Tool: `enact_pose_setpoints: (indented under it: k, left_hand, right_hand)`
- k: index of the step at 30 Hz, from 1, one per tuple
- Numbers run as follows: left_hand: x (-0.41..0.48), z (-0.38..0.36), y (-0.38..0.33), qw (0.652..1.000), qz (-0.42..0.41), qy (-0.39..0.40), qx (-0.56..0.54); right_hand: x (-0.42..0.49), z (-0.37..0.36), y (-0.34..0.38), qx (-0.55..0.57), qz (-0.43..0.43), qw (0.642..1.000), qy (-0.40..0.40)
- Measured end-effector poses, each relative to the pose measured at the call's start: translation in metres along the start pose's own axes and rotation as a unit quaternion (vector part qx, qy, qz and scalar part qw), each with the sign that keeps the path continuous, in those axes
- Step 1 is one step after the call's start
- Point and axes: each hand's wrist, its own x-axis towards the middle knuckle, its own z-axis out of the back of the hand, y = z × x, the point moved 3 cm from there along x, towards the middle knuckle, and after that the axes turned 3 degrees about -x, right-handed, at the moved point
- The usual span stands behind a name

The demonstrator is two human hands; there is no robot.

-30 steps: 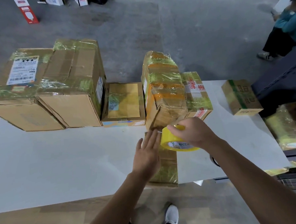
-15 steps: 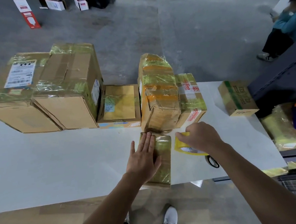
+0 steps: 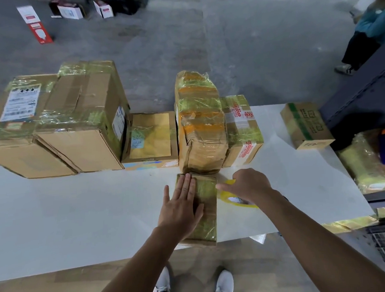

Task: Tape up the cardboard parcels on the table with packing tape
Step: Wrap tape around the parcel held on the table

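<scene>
A small flat cardboard parcel (image 3: 206, 211), wrapped in shiny tape, lies on the white table (image 3: 78, 217) at its near edge. My left hand (image 3: 181, 206) presses flat on the parcel's left side, fingers straight. To the right, my right hand (image 3: 246, 185) holds the yellow roll of packing tape (image 3: 238, 200) down on the table beside the parcel. My index finger points toward the parcel's right edge.
A row of taped boxes stands behind: two large ones (image 3: 55, 123) at left, a flat one (image 3: 151, 137), a tall wrapped one (image 3: 200, 122), a red-printed one (image 3: 242, 128) and a small green-striped one (image 3: 306, 124) at right. Another person (image 3: 370, 30) stands far right.
My right hand brought the tape roll down from above the parcel to the table on its right. My left hand slid down flat onto the parcel.
</scene>
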Motion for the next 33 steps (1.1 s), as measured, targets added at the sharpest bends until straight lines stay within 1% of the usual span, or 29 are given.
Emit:
enact_pose_setpoints:
  k: [4, 5, 6, 8, 12, 15, 19, 23, 26, 29, 31, 33]
  left_hand:
    - [-0.003, 0.001, -0.008, 0.999, -0.032, -0.024, 0.022]
    - [-0.003, 0.003, -0.013, 0.998, -0.045, -0.021, 0.031]
    - [-0.003, 0.001, -0.017, 0.998, -0.045, 0.003, 0.036]
    - [-0.002, 0.005, -0.030, 0.998, -0.004, 0.054, 0.030]
    - [0.000, 0.005, -0.063, 0.992, 0.089, 0.089, 0.003]
    - [0.005, 0.002, -0.070, 0.989, 0.120, 0.085, 0.028]
    - [0.003, 0.001, -0.065, 0.991, 0.118, 0.063, 0.006]
    - [-0.004, 0.010, -0.049, 0.990, 0.116, 0.042, -0.066]
    - [-0.005, 0.018, -0.033, 0.979, 0.125, 0.033, -0.159]
    - [-0.010, 0.023, -0.013, 0.956, 0.112, 0.009, -0.272]
    - [-0.015, 0.022, 0.000, 0.933, 0.110, -0.016, -0.343]
    - [-0.020, 0.020, 0.012, 0.902, 0.123, -0.042, -0.412]
  right_hand:
    - [0.002, -0.006, 0.003, 0.008, 0.007, 1.000, 0.004]
    - [0.003, -0.005, 0.004, 0.013, 0.008, 1.000, 0.001]
    - [0.003, -0.005, 0.004, 0.016, 0.008, 1.000, 0.001]
    - [0.005, -0.006, 0.003, 0.019, 0.005, 1.000, 0.008]
    - [0.008, -0.009, 0.003, 0.024, -0.002, 0.999, 0.029]
    - [0.007, -0.011, 0.003, 0.030, 0.002, 0.999, 0.038]
    - [0.000, -0.010, 0.000, 0.030, 0.015, 0.999, 0.030]
    - [-0.007, 0.005, 0.005, 0.061, 0.026, 0.998, -0.017]
    - [-0.008, 0.027, 0.019, 0.081, 0.047, 0.994, -0.051]
    - [-0.005, 0.047, 0.036, 0.080, 0.109, 0.989, -0.057]
    - [-0.001, 0.056, 0.041, 0.142, 0.139, 0.978, -0.055]
    - [0.000, 0.063, 0.047, 0.203, 0.168, 0.964, -0.037]
